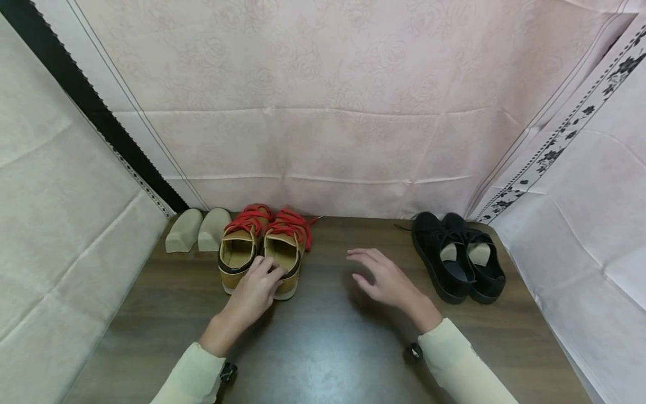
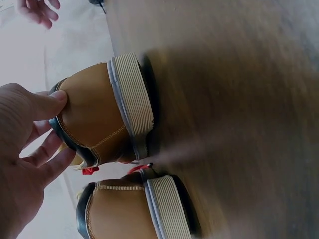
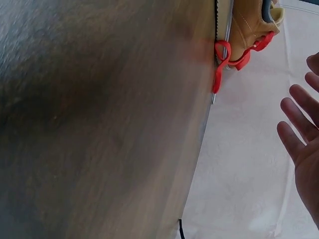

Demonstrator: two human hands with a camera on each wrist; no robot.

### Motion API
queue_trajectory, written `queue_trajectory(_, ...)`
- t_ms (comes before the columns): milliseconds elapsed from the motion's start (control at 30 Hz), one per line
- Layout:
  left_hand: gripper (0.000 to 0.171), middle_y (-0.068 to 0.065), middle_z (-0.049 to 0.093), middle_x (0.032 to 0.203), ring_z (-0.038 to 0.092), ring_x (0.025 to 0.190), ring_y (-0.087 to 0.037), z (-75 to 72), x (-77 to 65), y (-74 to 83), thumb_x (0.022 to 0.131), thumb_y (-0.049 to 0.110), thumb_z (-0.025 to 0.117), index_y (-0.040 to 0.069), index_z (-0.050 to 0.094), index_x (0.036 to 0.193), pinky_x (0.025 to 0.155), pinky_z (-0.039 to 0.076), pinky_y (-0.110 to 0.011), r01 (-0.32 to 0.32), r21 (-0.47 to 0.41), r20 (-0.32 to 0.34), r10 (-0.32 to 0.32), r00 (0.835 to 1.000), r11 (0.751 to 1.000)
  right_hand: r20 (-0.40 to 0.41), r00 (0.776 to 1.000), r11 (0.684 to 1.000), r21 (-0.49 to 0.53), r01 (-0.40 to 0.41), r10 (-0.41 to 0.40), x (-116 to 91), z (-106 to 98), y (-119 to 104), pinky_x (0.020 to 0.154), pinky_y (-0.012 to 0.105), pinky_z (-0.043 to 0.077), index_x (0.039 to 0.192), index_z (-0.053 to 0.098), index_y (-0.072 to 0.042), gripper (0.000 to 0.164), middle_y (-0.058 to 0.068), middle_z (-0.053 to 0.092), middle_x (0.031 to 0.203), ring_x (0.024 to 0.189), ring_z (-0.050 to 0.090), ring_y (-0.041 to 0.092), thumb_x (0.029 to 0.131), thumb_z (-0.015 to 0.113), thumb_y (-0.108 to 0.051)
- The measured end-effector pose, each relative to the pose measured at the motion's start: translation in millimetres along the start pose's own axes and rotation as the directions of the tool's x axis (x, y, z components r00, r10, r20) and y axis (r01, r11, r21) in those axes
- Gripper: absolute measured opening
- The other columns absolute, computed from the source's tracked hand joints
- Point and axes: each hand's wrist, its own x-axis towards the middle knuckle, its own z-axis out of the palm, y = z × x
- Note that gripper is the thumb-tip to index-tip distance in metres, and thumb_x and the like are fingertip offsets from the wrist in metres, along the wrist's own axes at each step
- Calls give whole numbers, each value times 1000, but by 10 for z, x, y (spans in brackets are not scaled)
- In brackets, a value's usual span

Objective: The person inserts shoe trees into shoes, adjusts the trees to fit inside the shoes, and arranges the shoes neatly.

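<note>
Tan shoe (image 2: 92, 102) pinched at heel by left hand (image 1: 256, 285); right hand (image 1: 383, 280) hovers, fingers loosely extended. Count: two tan, two black shoes (image 1: 443, 235).

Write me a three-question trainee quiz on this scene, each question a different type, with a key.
1. True or false: the right hand holds nothing.
2. What colour are the laces on the tan shoes? A) black B) red C) white
3. Fill in the blank: the left hand grips one of the tan shoes at its ____ end.

Key:
1. True
2. B) red
3. heel
</note>
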Motion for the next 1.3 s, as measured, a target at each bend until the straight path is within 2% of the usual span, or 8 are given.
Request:
queue_trajectory(567, 22, -4, 61, 106, 56, 101, -23, 56, 52, 177, 89, -1, 76, 11, 74, 107, 78, 58, -35, 8, 3, 34, -8, 999, 1000, 1, 1000, 999, 28, 18, -18, 96, 89, -76, 110, 46, 49, 138, 62, -12, 43, 4, 59, 145, 136, 55, 22, 98, 70, -24)
queue_trajectory(1000, 21, -4, 61, 103, 56, 99, -24, 116, 100, 262, 89, -3, 74, 11, 73, 105, 79, 56, -34, -26, -7, 31, 26, 999, 1000, 14, 999, 998, 54, -40, 40, 67, 110, -81, 112, 45, 47, 139, 62, -14, 43, 2, 59, 144, 137, 54, 21, 98, 71, -24)
queue_trajectory(1300, 22, -3, 61, 101, 55, 96, -22, 182, 163, 348, 87, -4, 76, 11, 73, 103, 78, 55, -33, -60, -9, 25, 60, 998, 998, 2, 999, 998, 47, -50, 50, 18, 104, -15, 111, 46, 48, 138, 62, -15, 44, 2, 59, 145, 136, 55, 21, 97, 72, -24)
